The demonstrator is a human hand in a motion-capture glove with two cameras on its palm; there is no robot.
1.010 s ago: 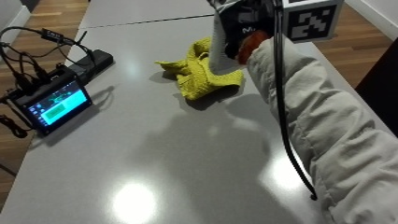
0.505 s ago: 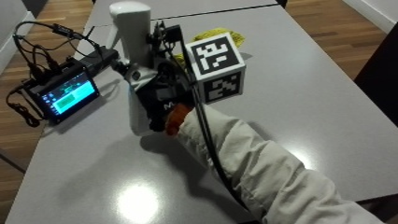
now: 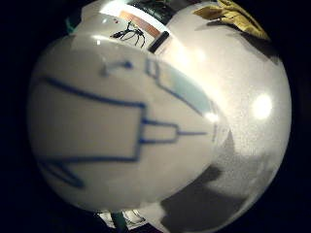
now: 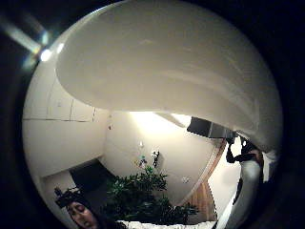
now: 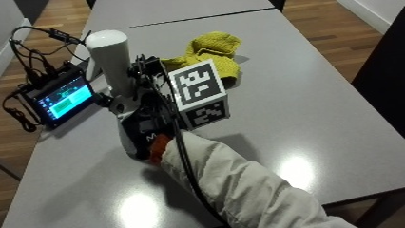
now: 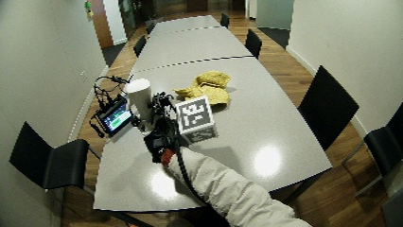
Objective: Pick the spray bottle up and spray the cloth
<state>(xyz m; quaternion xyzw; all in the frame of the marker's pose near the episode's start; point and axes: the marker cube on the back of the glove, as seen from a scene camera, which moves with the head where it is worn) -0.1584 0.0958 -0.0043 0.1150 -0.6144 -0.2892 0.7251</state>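
My gloved hand (image 5: 142, 135) at white bottle (image 5: 110, 59), left of frame, beside screen (image 5: 60, 95). Bottle very close to my palm. Fingers hidden, cannot tell if curled round it. Step: grabbing bottle. Yellow cloth (image 5: 208, 54) upper middle on table (image 5: 303, 109). Next: lift, point at cloth, squeeze.

Your overhead lights leave round glare spots on the grey table (image 5: 297, 171), and the sleeve (image 5: 234, 190) casts soft shadows. Up close in both palm views, the white spray bottle (image 3: 121, 141) is blurred, and a ceiling light flares beside it.
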